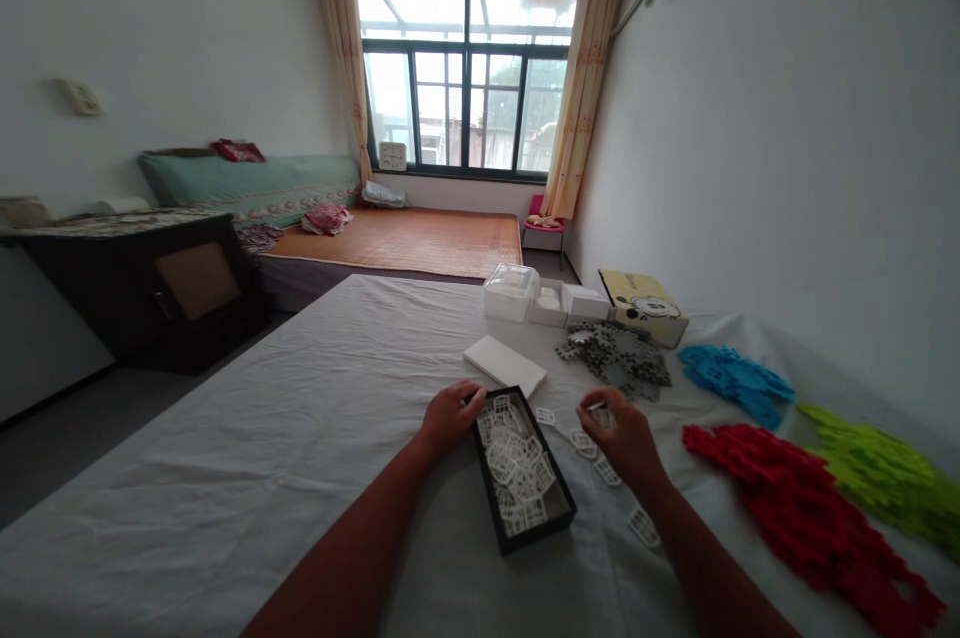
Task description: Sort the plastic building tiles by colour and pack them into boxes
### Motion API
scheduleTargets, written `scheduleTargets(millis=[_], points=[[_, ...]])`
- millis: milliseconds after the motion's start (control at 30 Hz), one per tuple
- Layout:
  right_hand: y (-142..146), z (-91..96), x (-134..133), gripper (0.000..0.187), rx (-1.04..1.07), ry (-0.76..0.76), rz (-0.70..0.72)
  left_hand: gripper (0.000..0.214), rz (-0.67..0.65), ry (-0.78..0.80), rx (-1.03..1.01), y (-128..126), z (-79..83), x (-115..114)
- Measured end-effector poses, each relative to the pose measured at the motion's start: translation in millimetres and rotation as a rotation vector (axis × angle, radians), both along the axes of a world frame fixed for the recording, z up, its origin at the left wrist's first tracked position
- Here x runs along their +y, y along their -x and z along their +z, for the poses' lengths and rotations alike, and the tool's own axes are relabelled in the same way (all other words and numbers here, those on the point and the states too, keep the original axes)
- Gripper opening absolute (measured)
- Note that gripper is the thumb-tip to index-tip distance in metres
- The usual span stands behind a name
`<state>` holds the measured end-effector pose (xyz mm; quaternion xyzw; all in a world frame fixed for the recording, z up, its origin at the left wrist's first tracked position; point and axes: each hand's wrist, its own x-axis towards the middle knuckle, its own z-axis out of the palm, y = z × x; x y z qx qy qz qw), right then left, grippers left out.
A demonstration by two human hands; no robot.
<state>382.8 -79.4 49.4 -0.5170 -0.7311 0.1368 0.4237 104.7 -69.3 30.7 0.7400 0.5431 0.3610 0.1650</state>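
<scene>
My left hand [452, 412] grips the far left corner of a black open box [538, 531], thumb over the rim. Many small white plastic lattice pieces [514, 463] lie heaped inside it. To the right of the box, my right hand [621, 433] is closed, with a white lattice piece [600, 412] pinched in its fingers. A few more such pieces lie loose on the white cloth, one a little beyond the box [545, 416] and another nearer me [643, 526]. Just past the box is a flat white lid-like rectangle [506, 365].
Piles of grey [619, 356], blue [735, 380], red [802, 508] and lime green pieces [885, 466] lie on the right. Behind them stand a yellow cartoon box [643, 306], a clear plastic container [511, 292] and small white boxes [585, 302]. A bed [435, 238] lies beyond the table.
</scene>
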Motion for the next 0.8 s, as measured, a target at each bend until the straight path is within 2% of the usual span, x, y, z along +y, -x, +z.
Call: scheduleTargets(millis=[100, 200, 267, 333, 433, 533, 600, 700, 800], points=[[33.7, 14.1, -21.5, 0.009, 0.074, -0.069, 0.145, 0.036, -0.01, 0.002, -0.007, -1.1, 0.2, 0.5], [61.2, 19.2, -35.9, 0.017, -0.054, -0.105, 0.429, 0.035, -0.01, 0.005, -0.016, -1.2, 0.3, 1.2], [63.3, 17.5, -34.1, 0.028, -0.146, -0.111, 0.516, 0.034, -0.011, 0.01, -0.017, -1.2, 0.9, 1.3], [49.1, 13.3, -23.9, 0.027, -0.153, -0.075, 0.432, 0.034, -0.01, 0.016, -0.016, -1.3, 1.5, 1.0], [6.9, 6.2, -5.6, 0.031, -0.183, 0.073, 0.273, 0.034, -0.005, 0.019, -0.007, -1.4, 1.1, 0.2], [-34.1, 3.2, 2.0, 0.056, -0.332, 0.307, 0.388, 0.035, -0.003, 0.01, 0.002, -1.3, -0.1, -0.4], [-49.4, 4.7, 0.6, 0.064, -0.381, 0.428, 0.485, 0.035, -0.003, 0.001, 0.006, -1.3, -0.1, -0.7], [-54.2, 8.7, -2.8, 0.05, -0.359, 0.488, 0.514, 0.035, 0.0, -0.001, 0.013, -1.5, 1.1, -1.3], [-50.1, 8.3, -0.4, 0.039, -0.32, 0.465, 0.482, 0.034, 0.015, 0.003, 0.024, -1.7, 1.3, -1.4]])
